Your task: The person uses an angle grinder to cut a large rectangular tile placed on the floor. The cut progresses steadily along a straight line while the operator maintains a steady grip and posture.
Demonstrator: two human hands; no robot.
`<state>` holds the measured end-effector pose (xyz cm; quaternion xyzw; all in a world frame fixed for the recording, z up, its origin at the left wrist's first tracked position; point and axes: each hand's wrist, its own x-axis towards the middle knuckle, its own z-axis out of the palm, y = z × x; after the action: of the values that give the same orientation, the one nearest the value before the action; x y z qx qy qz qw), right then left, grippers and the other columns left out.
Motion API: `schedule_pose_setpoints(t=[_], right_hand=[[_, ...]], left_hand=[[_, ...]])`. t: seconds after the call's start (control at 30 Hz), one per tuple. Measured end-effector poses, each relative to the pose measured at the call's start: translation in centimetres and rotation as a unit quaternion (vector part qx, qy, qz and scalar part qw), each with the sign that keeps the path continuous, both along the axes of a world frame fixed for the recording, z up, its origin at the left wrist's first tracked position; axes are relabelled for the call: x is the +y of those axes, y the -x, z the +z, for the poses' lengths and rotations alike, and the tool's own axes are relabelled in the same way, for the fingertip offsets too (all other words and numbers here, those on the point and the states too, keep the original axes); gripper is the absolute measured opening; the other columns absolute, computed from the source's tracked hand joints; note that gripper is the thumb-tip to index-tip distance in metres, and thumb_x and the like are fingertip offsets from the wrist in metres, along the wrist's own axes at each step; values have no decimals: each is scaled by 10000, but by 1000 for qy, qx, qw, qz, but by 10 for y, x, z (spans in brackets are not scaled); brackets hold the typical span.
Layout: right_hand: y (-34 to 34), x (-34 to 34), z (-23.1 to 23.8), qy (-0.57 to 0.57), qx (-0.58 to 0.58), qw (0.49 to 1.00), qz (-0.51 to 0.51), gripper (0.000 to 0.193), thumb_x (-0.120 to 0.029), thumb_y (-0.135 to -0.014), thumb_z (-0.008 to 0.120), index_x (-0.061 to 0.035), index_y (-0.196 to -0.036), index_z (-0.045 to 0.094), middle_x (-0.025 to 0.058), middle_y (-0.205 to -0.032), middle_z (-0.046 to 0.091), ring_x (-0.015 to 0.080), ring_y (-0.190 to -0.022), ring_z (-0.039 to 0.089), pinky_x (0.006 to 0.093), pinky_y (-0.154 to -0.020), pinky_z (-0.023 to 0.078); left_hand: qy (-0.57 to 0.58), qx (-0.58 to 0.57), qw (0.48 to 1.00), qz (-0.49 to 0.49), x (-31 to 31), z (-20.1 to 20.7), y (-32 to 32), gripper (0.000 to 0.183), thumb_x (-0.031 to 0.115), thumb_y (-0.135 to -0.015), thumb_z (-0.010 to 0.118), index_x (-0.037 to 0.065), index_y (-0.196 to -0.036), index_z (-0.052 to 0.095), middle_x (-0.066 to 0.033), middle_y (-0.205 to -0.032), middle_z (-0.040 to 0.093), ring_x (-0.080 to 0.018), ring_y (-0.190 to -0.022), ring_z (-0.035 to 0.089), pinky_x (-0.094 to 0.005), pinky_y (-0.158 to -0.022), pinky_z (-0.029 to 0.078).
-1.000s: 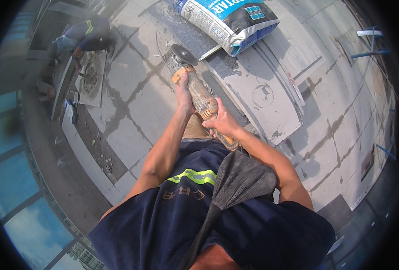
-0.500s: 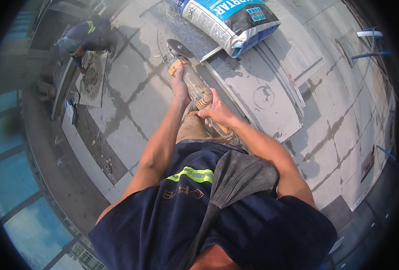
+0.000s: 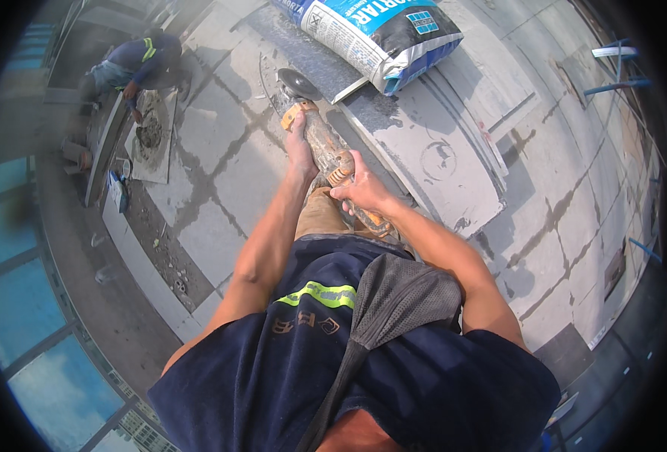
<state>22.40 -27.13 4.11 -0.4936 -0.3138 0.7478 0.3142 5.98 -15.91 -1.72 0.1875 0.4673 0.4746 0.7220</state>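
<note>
Both hands on a dusty orange angle grinder [image 3: 326,154], held out in front of the body, above the centre of the view and over the paved floor [image 3: 220,151]. Left hand [image 3: 300,151] laid along the tool's forward part, fingers pressed together and stretched toward the head. Right hand [image 3: 363,192] at about 4 o'clock from the left one, fingers wrapped tight around the rear grip. Dark round disc [image 3: 297,83] at the tool's far end, at 12 o'clock from the left hand, at the edge of a grey stone slab [image 3: 439,143]; touching or just above, cannot tell. Blue and white sack [image 3: 379,34] lying on the slab's far end, at 1 o'clock from the disc. At 10 o'clock, well apart, another person [image 3: 134,64] crouched over a small pile of mortar [image 3: 150,132].
</note>
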Motion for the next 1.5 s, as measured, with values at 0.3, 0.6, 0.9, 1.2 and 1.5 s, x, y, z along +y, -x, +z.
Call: schedule_pose_setpoints(t=[0.3,0.6,0.9,1.2,1.5], right_hand=[[-8,-30,0,-8,0,1000,-7,955,52,-878,762,-98,-1623,183,139,-1012,684,158,-581,636,322,-448,523],[-3,-24,0,-3,2,1000,-11,911,50,-897,752,-94,-1607,200,125,-1024,672,159,-576,632,323,-449,525],[5,5,-15,-17,4,1000,-11,984,20,-862,781,-76,-1625,166,159,-1004,711,177,-542,653,337,-431,529],[1,9,-4,-7,17,1000,-9,920,46,-880,765,-91,-1599,207,147,-1047,680,166,-564,636,333,-433,520],[-10,-29,-1,4,19,1000,-10,904,65,-892,752,-94,-1599,212,145,-1116,653,158,-582,627,325,-444,522]], left_hand=[[34,-15,999,16,-36,25,-18,482,491,-1072,582,36,-1232,579,-139,-916,688,-290,-721,724,-469,-649,638],[21,-7,1000,1,-26,14,-10,539,537,-1050,597,33,-1238,581,-140,-916,690,-300,-750,732,-467,-672,641],[15,-10,1000,7,4,6,-1,538,526,-1059,585,27,-1260,580,-156,-928,701,-317,-749,735,-483,-674,646],[8,-5,1000,20,5,14,-7,484,474,-1075,573,26,-1258,576,-161,-941,707,-313,-719,735,-476,-653,651],[1,-14,1000,18,-34,16,-18,449,445,-1072,592,31,-1242,557,-141,-923,693,-287,-715,732,-472,-636,652]])
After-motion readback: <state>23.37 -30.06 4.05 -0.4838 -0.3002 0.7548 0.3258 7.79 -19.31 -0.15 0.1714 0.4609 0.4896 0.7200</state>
